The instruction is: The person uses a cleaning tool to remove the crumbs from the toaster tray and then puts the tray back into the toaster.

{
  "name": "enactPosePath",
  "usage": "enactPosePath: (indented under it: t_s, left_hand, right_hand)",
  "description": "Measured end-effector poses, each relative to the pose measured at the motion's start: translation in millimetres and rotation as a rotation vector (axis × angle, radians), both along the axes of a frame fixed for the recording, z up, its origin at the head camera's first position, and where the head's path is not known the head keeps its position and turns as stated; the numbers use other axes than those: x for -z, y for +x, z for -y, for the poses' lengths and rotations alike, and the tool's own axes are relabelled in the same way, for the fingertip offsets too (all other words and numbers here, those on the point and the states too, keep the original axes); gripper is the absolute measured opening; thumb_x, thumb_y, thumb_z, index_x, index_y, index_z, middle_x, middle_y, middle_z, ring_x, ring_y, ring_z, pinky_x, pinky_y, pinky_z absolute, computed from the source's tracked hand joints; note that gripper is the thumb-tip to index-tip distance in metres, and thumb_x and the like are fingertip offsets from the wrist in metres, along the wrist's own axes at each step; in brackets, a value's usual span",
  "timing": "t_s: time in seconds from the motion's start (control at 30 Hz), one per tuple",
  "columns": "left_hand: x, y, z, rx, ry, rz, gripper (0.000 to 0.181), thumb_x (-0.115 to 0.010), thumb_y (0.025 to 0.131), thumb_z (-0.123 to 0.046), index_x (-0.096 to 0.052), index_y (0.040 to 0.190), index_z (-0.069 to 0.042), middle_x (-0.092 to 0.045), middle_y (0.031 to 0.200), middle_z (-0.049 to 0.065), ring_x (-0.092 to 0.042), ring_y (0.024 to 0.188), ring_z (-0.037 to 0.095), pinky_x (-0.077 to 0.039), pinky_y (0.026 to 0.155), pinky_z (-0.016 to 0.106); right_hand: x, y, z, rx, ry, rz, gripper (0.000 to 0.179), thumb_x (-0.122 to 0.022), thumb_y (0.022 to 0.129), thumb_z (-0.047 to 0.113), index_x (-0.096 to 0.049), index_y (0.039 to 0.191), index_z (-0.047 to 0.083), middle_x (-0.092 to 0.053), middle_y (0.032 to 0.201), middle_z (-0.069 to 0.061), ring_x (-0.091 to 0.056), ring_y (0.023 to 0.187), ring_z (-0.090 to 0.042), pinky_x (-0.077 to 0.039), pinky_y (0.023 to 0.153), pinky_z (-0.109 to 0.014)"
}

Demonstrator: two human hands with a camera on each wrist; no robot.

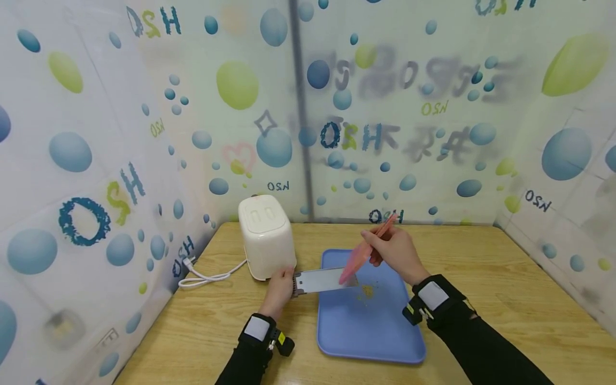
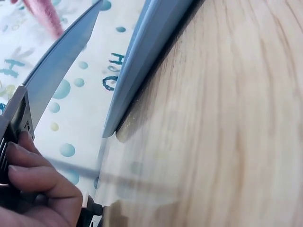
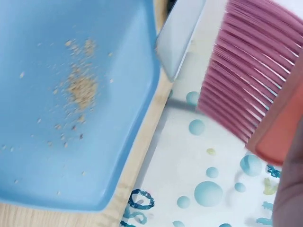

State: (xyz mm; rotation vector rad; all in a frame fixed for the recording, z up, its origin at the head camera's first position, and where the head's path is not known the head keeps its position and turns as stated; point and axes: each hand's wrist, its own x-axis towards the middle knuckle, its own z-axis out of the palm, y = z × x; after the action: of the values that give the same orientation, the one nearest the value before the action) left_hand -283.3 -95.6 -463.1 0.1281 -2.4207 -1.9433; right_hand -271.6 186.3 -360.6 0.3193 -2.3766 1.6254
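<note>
While the right hand (image 1: 392, 252) hangs above the far part of the blue tray (image 1: 370, 337), it's pinching a pink brush (image 1: 358, 256) by the handle, fingers drawn together round it, bristles angled down and to the left. And look at the left hand (image 1: 279, 291), out beside the tray's left edge: fingers curled on the dark end of a thin metal plate (image 1: 320, 280), thumb and fingers gripping it firmly! That plate reaches across the tray's left rim, held up clear of it, with its free end over the tray. The bristles are right there at that free end, though whether they actually touch the metal, I cannot tell.

Down on the tray's floor, near the plate's free end, sits a small heap of tan crumbs (image 3: 83, 92), with specks scattered loosely around it. Beyond the tray's left edge, a white toaster (image 1: 267, 240) stands upright, and farther left of the tray its white cord (image 1: 212, 279) lies looped. Under the tray runs a wooden table (image 1: 481, 299), and behind the tray hangs a curtain (image 1: 409, 53) of blue and green bubbles!
</note>
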Motion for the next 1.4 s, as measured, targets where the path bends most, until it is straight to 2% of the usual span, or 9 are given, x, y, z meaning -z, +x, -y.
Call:
enactPosePath:
  t_s: [0.23, 0.4, 0.7, 0.97, 1.4]
  left_hand:
    - [-3.6, 1.2, -3.5, 0.021, -0.023, 0.022, 0.038, -0.037, 0.111, -0.026, -0.063, 0.106, 0.001, -0.057, 0.09, 0.006, -0.054, 0.084, 0.018, -0.042, 0.073, 0.029]
    - [-5.9, 2.7, -5.7, 0.049, -0.011, 0.037, 0.041, -0.036, 0.112, -0.028, -0.064, 0.106, 0.001, -0.059, 0.089, 0.005, -0.054, 0.082, 0.016, -0.042, 0.072, 0.029]
    - [-6.5, 6.6, -11.3, 0.102, 0.017, 0.005, 0.043, -0.037, 0.112, -0.028, -0.063, 0.101, 0.004, -0.058, 0.081, 0.004, -0.054, 0.071, 0.013, -0.045, 0.063, 0.025]
    - [-7.6, 6.3, -14.5, 0.088, 0.017, 0.029, 0.043, -0.037, 0.112, -0.029, -0.059, 0.103, 0.006, -0.054, 0.081, 0.002, -0.051, 0.07, 0.012, -0.042, 0.062, 0.025]
    - [-6.8, 8.6, -12.2, 0.104, 0.054, 0.035, 0.043, -0.036, 0.112, -0.032, -0.06, 0.107, 0.004, -0.058, 0.084, 0.005, -0.054, 0.071, 0.012, -0.046, 0.062, 0.025]
  right_hand:
    - [-11.4, -2.1, 12.8, -0.237, -0.026, 0.045, 0.037, -0.064, 0.102, 0.025, -0.064, 0.124, -0.005, -0.069, 0.075, -0.01, -0.058, 0.053, -0.017, -0.051, 0.051, -0.031]
    - [-12.3, -5.7, 25.2, -0.321, 0.004, 0.076, 0.038, -0.063, 0.103, 0.026, -0.063, 0.13, -0.001, -0.072, 0.084, -0.012, -0.058, 0.055, -0.016, -0.05, 0.051, -0.03]
    - [-5.6, -5.7, 44.1, -0.347, 0.017, 0.122, 0.04, -0.066, 0.101, 0.028, -0.062, 0.13, 0.0, -0.072, 0.092, -0.011, -0.06, 0.059, -0.017, -0.051, 0.053, -0.031]
    - [3.9, -7.6, 49.8, -0.375, 0.026, 0.127, 0.042, -0.065, 0.101, 0.031, -0.063, 0.132, 0.001, -0.073, 0.084, -0.01, -0.057, 0.056, -0.017, -0.049, 0.052, -0.029]
    - [11.5, -7.2, 42.4, -0.343, 0.039, 0.137, 0.04, -0.066, 0.101, 0.03, -0.065, 0.129, 0.002, -0.072, 0.081, -0.009, -0.059, 0.057, -0.017, -0.051, 0.053, -0.031]
